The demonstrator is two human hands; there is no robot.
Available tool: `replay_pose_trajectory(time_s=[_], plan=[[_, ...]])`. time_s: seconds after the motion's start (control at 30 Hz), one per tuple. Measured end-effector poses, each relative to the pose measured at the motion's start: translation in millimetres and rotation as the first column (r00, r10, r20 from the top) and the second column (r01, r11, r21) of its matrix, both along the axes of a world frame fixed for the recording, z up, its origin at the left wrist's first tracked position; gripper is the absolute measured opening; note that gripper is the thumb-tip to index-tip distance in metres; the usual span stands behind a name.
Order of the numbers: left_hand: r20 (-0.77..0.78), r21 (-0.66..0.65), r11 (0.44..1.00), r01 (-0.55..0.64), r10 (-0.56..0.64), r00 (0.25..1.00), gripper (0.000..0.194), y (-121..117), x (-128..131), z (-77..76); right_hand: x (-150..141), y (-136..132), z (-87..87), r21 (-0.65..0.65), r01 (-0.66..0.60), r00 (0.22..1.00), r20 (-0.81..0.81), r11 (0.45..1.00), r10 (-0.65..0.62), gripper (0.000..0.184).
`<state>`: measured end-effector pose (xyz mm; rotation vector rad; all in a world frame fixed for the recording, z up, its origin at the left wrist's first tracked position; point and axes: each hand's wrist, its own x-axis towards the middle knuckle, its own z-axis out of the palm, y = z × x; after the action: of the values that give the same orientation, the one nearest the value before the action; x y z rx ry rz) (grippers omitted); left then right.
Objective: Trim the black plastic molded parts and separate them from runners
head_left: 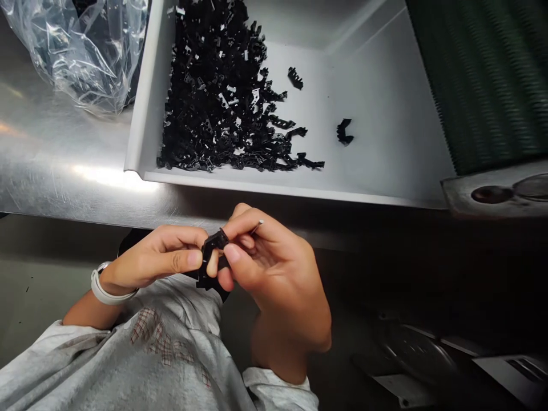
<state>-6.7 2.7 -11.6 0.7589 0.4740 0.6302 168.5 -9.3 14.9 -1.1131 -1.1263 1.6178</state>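
Observation:
A small black plastic part (208, 249), bent like a bracket, is held between both hands in front of my shirt. My left hand (158, 257) pinches its left side with thumb and fingers. On the other side my right hand (274, 268) grips its upper right end between thumb and forefinger. A thin metal pin-like piece (258, 226) pokes out from among the right fingers; its other end is hidden. Just beyond the hands is a white tray (385, 103) with a heap of similar black parts (214, 97) at its left.
Two loose black parts (344, 132) lie apart from the heap. A clear plastic bag (98, 57) rests on the metal table (64, 148) at left. To the right are a dark green ribbed belt (492, 74) and a metal bracket (505, 191).

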Motion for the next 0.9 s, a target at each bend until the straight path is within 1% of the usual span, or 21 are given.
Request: replay_pose_trajectory(time_s=[0.1,0.2,0.23,0.3,0.4,0.47,0.53,0.6,0.67,0.8,0.9], plan=[[0.047,-0.035,0.999,0.007,-0.005,0.999,0.028,1,1,0.2,2,-1,-3.2,-0.022,-0.009,0.997,-0.082,1.000,0.007,0.014],[0.077,-0.048,0.999,-0.021,0.024,0.997,0.027,2,3,1.0,5,-2,-7.1,-0.012,0.066,0.996,-0.054,0.998,-0.067,0.017],[0.082,-0.046,0.997,-0.056,0.060,0.995,0.025,2,3,1.8,7,-2,-8.2,0.002,0.098,0.995,-0.026,0.995,-0.098,0.017],[0.082,-0.049,0.982,-0.184,0.187,0.979,0.022,1,4,4.6,11,-3,-10.1,0.053,0.162,0.986,0.035,0.985,-0.164,0.015],[0.070,-0.060,0.915,-0.399,0.402,0.913,0.016,0,3,10.5,17,-4,-13.0,0.116,0.211,0.971,0.089,0.971,-0.221,0.014],[0.050,-0.029,0.875,-0.482,0.483,0.874,0.017,1,2,13.2,19,-2,-15.1,0.125,0.215,0.968,0.106,0.969,-0.228,0.014],[0.041,0.016,0.853,-0.521,0.520,0.853,0.021,3,0,14.0,20,1,-16.8,0.133,0.218,0.963,0.130,0.967,-0.235,0.016],[0.048,0.030,0.844,-0.536,0.534,0.844,0.022,7,-1,13.7,18,3,-17.5,0.144,0.214,0.961,0.148,0.966,-0.235,0.018],[0.087,-0.002,0.851,-0.525,0.523,0.848,0.020,10,-1,13.4,16,5,-16.9,0.150,0.203,0.962,0.153,0.968,-0.225,0.018],[0.188,-0.150,0.884,-0.443,0.466,0.865,0.016,10,4,13.0,9,3,-12.4,0.142,0.180,0.970,0.138,0.973,-0.199,0.016],[0.235,-0.268,0.896,-0.354,0.417,0.878,0.015,7,9,12.1,3,2,-7.9,0.137,0.168,0.975,0.121,0.976,-0.185,0.016]])
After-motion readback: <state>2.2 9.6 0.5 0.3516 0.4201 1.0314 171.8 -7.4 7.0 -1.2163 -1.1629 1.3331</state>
